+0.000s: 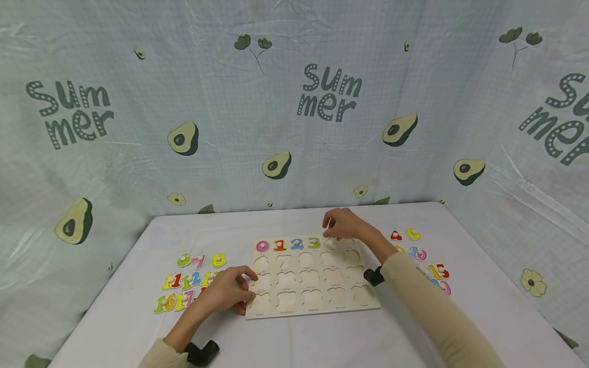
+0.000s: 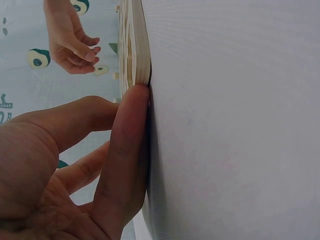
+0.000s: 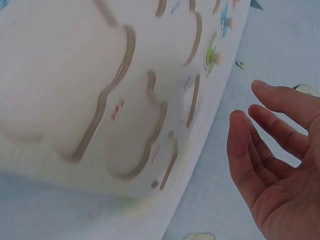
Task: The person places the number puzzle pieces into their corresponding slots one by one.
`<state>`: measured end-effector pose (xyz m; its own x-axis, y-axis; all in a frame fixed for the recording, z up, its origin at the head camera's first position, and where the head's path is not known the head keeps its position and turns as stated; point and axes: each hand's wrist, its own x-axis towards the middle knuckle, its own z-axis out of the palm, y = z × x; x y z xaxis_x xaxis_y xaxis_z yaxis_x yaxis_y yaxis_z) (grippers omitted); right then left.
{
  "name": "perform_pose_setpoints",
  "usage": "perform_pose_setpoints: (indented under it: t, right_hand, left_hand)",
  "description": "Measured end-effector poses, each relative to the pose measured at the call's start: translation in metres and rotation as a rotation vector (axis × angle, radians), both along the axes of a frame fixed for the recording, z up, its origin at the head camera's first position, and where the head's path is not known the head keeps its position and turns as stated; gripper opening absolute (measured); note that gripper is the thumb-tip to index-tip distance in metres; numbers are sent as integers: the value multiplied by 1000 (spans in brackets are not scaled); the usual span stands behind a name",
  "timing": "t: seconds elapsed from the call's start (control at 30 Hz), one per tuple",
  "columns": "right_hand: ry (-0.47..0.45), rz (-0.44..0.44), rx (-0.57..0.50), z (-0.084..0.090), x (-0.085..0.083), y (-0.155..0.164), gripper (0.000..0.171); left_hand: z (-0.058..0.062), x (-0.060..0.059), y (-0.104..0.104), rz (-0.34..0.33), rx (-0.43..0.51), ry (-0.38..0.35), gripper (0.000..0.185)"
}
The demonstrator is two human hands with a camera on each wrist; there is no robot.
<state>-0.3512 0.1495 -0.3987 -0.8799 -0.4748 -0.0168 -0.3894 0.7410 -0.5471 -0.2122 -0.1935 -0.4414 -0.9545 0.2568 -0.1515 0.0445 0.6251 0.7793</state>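
A wooden board [image 1: 313, 278] lies on the table [image 1: 322, 342]; its top row holds the pieces 0 [image 1: 262, 246], 1 [image 1: 279, 245], 2 [image 1: 296, 244] and 3 [image 1: 314, 242], and the recesses beside and below them stand vacant. The left hand [image 1: 227, 292] rests at the board's near left corner, thumb and fingertips laid against its edge, the rest of the hand off the board. The right hand [image 1: 342, 225] hovers over the recess just right of the 3, fingers loosely bent, holding nothing. Loose numbers lie left [image 1: 193, 278] of the left fingers and right [image 1: 421, 255] of the right wrist. The left wrist view alone shows a finger [image 2: 127, 150] pressed flat along the board's side [image 2: 137, 45]; the right wrist view alone shows the right palm [image 3: 280, 165] open and bare beside the recesses.
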Motion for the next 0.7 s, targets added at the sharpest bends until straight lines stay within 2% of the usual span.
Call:
perform_pose_setpoints:
  t: [0.5, 0.7]
  right_hand:
    - [-1, -49, -18, 11, 1, 55, 21]
    - [-17, -95, -13, 14, 0, 79, 23]
  left_hand:
    - [1, 2, 0, -1, 0, -3, 34]
    - [1, 2, 1, 7, -6, -4, 33]
